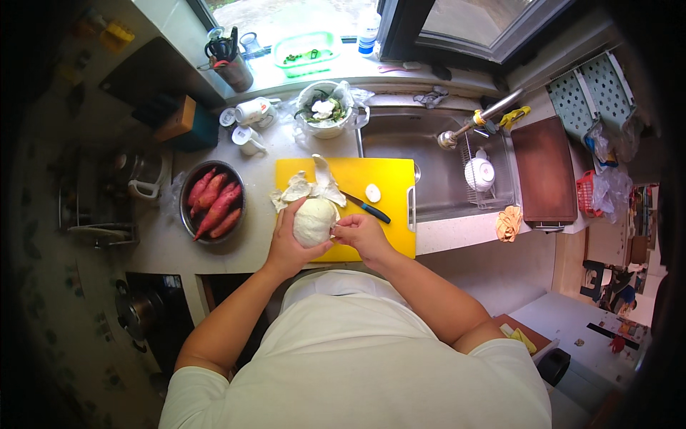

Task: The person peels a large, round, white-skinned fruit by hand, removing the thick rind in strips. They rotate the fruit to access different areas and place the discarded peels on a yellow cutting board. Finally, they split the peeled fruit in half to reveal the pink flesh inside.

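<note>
My left hand (289, 236) is wrapped round the left side of a pale, round, partly peeled root vegetable (315, 221), over a yellow cutting board (391, 236). At its right side, the bent fingers of my right hand (362, 236) pinch its edge; whether a strip of peel is between them is too small to tell. Pieces of whitish peel (325, 179) lie on the board just beyond the vegetable. A knife with a dark blue handle (375, 212) rests there with its blade tip towards the peel. Near it lies a small white cut slice (373, 193).
Left of the board stands a metal bowl (183, 206) of red-skinned sweet potatoes (217, 206). Behind are white mugs (248, 140) and a lined bin (321, 130) holding scraps. The steel sink (407, 139), with a faucet (463, 131) and white bowl (479, 174), adjoins the board at right.
</note>
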Motion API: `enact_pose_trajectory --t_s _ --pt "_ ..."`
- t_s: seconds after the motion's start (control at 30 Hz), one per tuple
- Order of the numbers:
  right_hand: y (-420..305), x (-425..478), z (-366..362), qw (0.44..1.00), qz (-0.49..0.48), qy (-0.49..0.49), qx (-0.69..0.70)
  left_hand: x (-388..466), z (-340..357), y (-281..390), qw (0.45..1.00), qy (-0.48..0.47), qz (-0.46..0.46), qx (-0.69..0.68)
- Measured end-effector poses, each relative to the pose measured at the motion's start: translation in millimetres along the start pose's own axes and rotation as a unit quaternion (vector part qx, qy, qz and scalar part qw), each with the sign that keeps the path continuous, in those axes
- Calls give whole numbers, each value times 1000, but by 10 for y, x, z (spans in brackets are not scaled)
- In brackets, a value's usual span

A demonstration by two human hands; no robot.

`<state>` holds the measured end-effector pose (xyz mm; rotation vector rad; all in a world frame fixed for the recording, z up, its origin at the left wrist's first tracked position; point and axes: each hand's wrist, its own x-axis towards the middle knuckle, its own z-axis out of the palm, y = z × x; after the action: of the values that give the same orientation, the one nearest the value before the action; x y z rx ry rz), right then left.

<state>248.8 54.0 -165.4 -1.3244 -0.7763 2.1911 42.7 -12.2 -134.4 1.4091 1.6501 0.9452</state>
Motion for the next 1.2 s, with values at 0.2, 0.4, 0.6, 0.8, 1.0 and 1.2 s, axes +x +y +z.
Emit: enact_pose_trajectory --t_s 0.2,0.4,0.6,0.8,1.0,1.2 --pt "154 118 50 1000 -12 -17 2 -36 -81 -32 999 4 9 39" --pt "301 240 131 968 -142 28 -207 16 -112 -51 998 13 -17 63" --pt "193 259 166 929 -176 30 -325 42 -127 -43 987 23 49 149" --pt "-153 210 240 907 -226 -1 -354 260 -183 -8 994 9 -97 47" --pt "-160 333 224 871 -277 -23 -405 344 -182 -195 988 -10 -149 -33" --pt "132 582 124 984 -69 -12 -162 304 -124 -300 993 21 -113 29"
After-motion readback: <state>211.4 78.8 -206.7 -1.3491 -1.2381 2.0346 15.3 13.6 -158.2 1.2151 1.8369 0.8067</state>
